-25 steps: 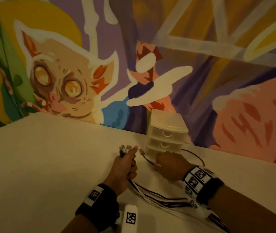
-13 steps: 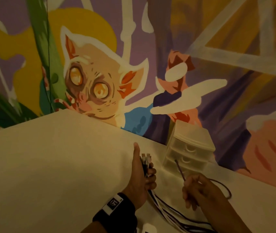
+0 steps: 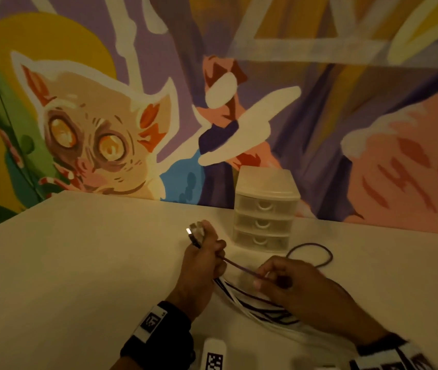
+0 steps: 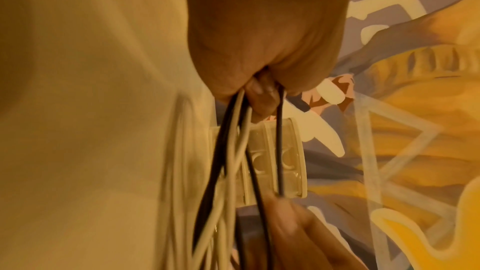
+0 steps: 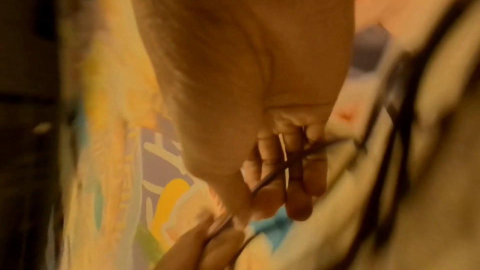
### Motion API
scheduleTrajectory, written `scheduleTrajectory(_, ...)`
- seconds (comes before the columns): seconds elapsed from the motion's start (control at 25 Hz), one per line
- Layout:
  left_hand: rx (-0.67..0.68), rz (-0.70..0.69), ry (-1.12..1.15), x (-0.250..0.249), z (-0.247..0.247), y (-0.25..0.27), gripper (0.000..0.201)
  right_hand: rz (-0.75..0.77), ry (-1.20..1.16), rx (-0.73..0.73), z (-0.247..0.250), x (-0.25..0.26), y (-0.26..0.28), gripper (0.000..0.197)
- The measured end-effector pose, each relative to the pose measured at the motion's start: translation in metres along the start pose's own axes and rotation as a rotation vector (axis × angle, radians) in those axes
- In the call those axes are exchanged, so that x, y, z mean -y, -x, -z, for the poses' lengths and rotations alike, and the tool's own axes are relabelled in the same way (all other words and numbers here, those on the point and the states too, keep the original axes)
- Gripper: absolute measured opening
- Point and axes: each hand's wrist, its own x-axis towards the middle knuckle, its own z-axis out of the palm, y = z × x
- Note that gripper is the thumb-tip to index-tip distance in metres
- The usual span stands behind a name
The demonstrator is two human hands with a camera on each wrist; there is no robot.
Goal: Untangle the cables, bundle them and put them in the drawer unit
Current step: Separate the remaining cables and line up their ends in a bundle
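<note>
My left hand [image 3: 207, 252] grips a bunch of white and dark cables [image 3: 242, 297] near their ends, and the plugs [image 3: 195, 232] stick up above its fist. In the left wrist view the same cables [image 4: 228, 161] hang down from that fist [image 4: 262, 81]. A dark purple cable [image 3: 239, 267] runs taut from the left hand to my right hand [image 3: 279, 280], which pinches it between thumb and fingers [image 5: 270, 174]. Its far part lies in a loop [image 3: 310, 255] on the table. The small white drawer unit [image 3: 264, 209] stands behind the hands, with all three drawers pushed in.
The pale table [image 3: 79, 263] ends at a painted mural wall [image 3: 159, 102] right behind the drawer unit. A white block with a square marker [image 3: 214, 357] lies at the near edge between my wrists. The cables trail toward me under the right forearm.
My right hand has drawn the dark cable down and toward me, so it now runs taut from the left fist. The left hand's thumb has come down over the plugs.
</note>
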Motion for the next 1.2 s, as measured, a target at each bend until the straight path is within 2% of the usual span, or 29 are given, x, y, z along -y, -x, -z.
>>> scheduleTrajectory(0.12, -0.079, -0.031, 0.089, -0.011, 0.003, -0.005, 0.040, 0.056, 0.204, -0.275, 0.059, 0.001, 0.019, 0.022)
scheduleTrajectory(0.16, -0.098, -0.040, 0.108, -0.013, 0.005, -0.006, 0.040, 0.040, 0.226, -0.305, 0.077, -0.002, 0.029, 0.030)
scheduleTrajectory(0.24, -0.136, -0.051, 0.126, -0.016, 0.010, -0.009, 0.044, -0.019, 0.222, -0.195, 0.098, -0.016, 0.048, 0.039)
scheduleTrajectory(0.32, -0.151, -0.052, 0.084, -0.015, 0.013, -0.010, 0.046, -0.073, 0.162, -0.034, 0.099, -0.029, 0.060, 0.035)
scheduleTrajectory(0.4, -0.134, -0.059, 0.013, -0.010, 0.010, -0.011, 0.046, -0.062, 0.065, -0.055, 0.097, -0.039, 0.059, 0.031)
scheduleTrajectory(0.52, 0.009, -0.049, -0.039, -0.004, 0.005, -0.005, 0.046, -0.025, -0.035, -0.093, 0.084, -0.037, 0.054, 0.027)
scheduleTrajectory(0.6, 0.210, -0.019, -0.131, -0.006, 0.001, 0.006, 0.047, -0.016, -0.065, -0.048, 0.070, -0.035, 0.051, 0.023)
scheduleTrajectory(0.68, 0.366, -0.023, -0.326, -0.008, -0.005, 0.018, 0.052, -0.009, -0.116, -0.008, 0.055, -0.032, 0.051, 0.021)
scheduleTrajectory(0.8, 0.454, -0.069, -0.510, -0.009, -0.011, 0.030, 0.068, -0.012, -0.155, 0.021, 0.041, -0.027, 0.047, 0.021)
scheduleTrajectory(0.88, 0.516, -0.035, -0.603, -0.011, -0.015, 0.035, 0.084, -0.016, -0.173, -0.022, 0.037, -0.025, 0.047, 0.022)
scheduleTrajectory(0.92, 0.536, -0.022, -0.698, -0.012, -0.017, 0.039, 0.083, -0.023, -0.177, -0.045, 0.034, -0.023, 0.046, 0.022)
scheduleTrajectory(1.0, 0.564, -0.052, -0.890, -0.012, -0.021, 0.045, 0.055, -0.033, -0.181, -0.084, 0.031, -0.020, 0.046, 0.021)
scheduleTrajectory(1.04, 0.545, -0.081, -0.905, -0.011, -0.022, 0.043, 0.040, -0.043, -0.168, -0.097, 0.036, -0.019, 0.048, 0.020)
scheduleTrajectory(1.08, 0.503, -0.096, -0.852, -0.012, -0.021, 0.042, 0.034, -0.050, -0.118, -0.077, 0.047, -0.019, 0.051, 0.022)
scheduleTrajectory(1.2, 0.345, -0.110, -0.495, -0.021, -0.006, 0.030, 0.041, -0.084, 0.229, -0.034, 0.117, -0.018, 0.058, 0.033)
